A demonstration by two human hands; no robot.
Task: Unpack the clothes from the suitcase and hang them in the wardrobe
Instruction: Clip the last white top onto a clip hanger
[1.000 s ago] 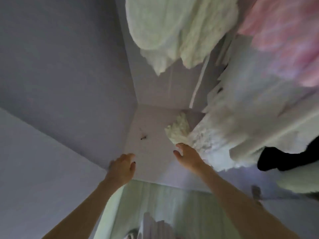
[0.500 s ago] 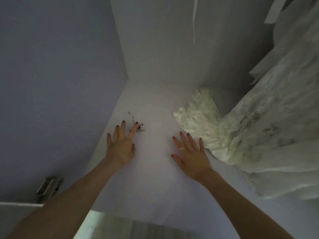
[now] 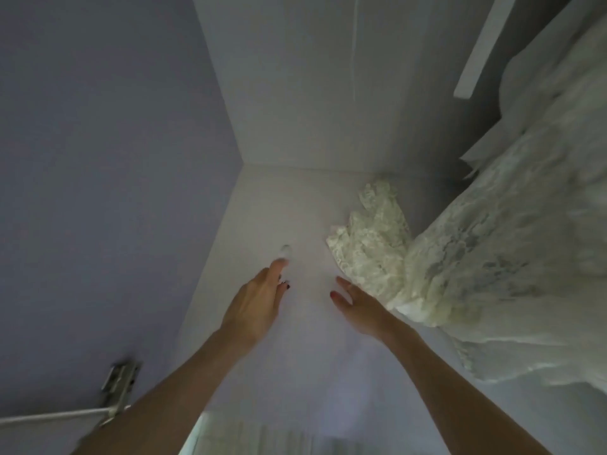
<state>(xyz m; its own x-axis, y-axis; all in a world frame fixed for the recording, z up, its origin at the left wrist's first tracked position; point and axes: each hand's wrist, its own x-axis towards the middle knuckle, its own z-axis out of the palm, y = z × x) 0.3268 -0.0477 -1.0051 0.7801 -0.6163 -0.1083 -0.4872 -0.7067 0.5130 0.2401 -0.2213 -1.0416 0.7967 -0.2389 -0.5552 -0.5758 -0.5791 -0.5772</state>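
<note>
Left hand [image 3: 254, 302] reaches w/ fingers extended, tips blurred, at a small blurred object [image 3: 285, 250] on the wardrobe floor [image 3: 295, 339]; grasp can't be told. Right hand [image 3: 359, 307], fingers relaxed, holds nothing, just beside crumpled lace garment [image 3: 369, 243] lying on wardrobe floor. Hanging lace dress [image 3: 499, 257] right of it.

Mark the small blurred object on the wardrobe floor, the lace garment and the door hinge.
small blurred object [image 3: 285, 249]: head view, its middle.
lace garment [image 3: 371, 239]: head view, crumpled folds on the floor.
door hinge [image 3: 119, 387]: head view, metal plate.
</note>
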